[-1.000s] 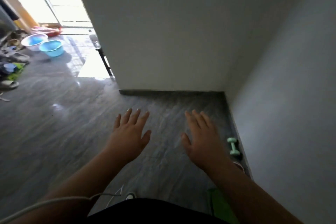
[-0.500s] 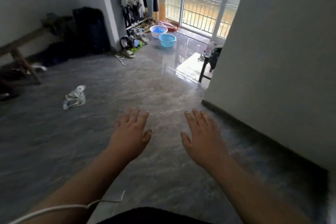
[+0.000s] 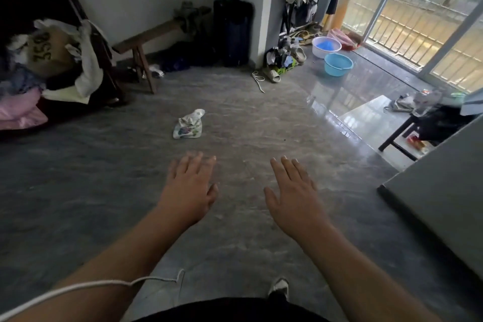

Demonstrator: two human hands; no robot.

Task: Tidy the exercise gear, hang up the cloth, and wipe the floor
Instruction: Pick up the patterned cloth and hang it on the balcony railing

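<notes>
Both the left hand (image 3: 189, 195) and right hand (image 3: 292, 195) hovered empty, fingers (image 3: 194, 165) spread. The crumpled cloth (image 3: 188, 124) lay on the floor (image 3: 261, 125) just beyond them. The glossy patch nearer the blue basin (image 3: 338, 64) looked wet, so a hurried step risked a slip.

Cloth (image 3: 188, 124) — crumpled in a small heap on the grey floor (image 3: 104, 191), mid-room. White, with a faint green and purple print; one corner sticks up toward the back. Lies alone, well apart from the other clutter along the walls. Floor dull and streaky nearby — glossy, reflecting light toward the window side
</notes>
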